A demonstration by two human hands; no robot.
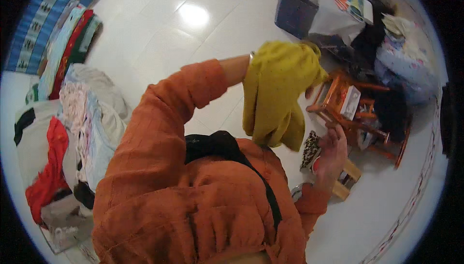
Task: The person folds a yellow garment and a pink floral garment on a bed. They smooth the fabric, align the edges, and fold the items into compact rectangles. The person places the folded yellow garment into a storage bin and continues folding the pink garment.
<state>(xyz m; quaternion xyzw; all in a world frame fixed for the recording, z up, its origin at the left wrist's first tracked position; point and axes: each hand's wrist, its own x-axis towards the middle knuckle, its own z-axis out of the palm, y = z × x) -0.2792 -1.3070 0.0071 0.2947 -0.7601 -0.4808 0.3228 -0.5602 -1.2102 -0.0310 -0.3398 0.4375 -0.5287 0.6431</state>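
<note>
A mustard-yellow garment [278, 90] covers my left hand and hangs down from it in loose folds. Of my left arm, the orange sleeve and the bare wrist [236, 69] with a bracelet show, while the cloth hides most of the fingers. My right hand [331, 155] is raised to the right of the garment, apart from it. Its fingers are slightly bent and loosely apart, with nothing seen in them. Just beyond the right hand's fingertips stands a reddish-brown wooden chair [333, 102] with a white paper or box on its seat.
Clothes lie heaped at the left, among them a red garment [50, 160] and a pink one [75, 104]. Folded fabrics [79, 46] are stacked behind. Bags and a dark blue box [295, 15] crowd the far right. A small light-wood stool [345, 179] stands near my right hand.
</note>
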